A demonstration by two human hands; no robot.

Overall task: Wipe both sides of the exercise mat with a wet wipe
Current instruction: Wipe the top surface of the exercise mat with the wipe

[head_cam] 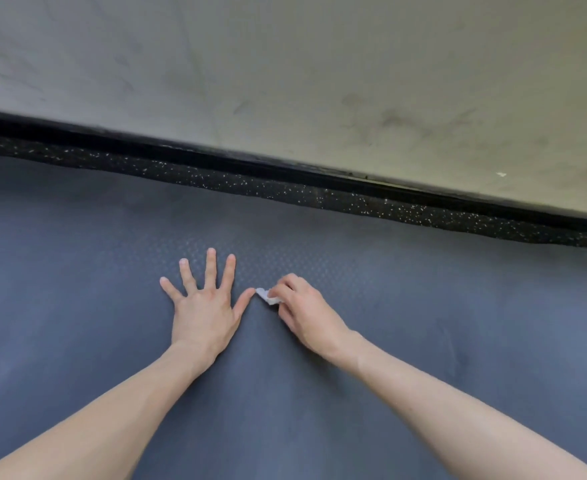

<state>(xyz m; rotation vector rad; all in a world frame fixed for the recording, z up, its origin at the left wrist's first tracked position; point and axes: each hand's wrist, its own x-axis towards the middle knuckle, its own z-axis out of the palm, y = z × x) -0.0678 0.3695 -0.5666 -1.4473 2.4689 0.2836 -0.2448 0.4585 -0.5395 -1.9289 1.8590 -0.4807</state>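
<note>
Blue-grey textured exercise mat (423, 323), flat.

Single view: head-worn wide-angle cam, aimed fwd and down over exercise mat (77, 341) from close range. Near frame centre: left hand (203, 317) and right hand (306, 313), forearms entering from bottom corners. Across top: wall (320, 64); baseboard (285, 171) on a diagonal, w/ speckled floor strip (285, 192) just below.

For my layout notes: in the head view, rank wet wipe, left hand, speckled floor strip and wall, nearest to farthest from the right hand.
1. wet wipe, held in the right hand.
2. left hand, just left, on the mat.
3. speckled floor strip, past the mat.
4. wall, farthest back.
</note>
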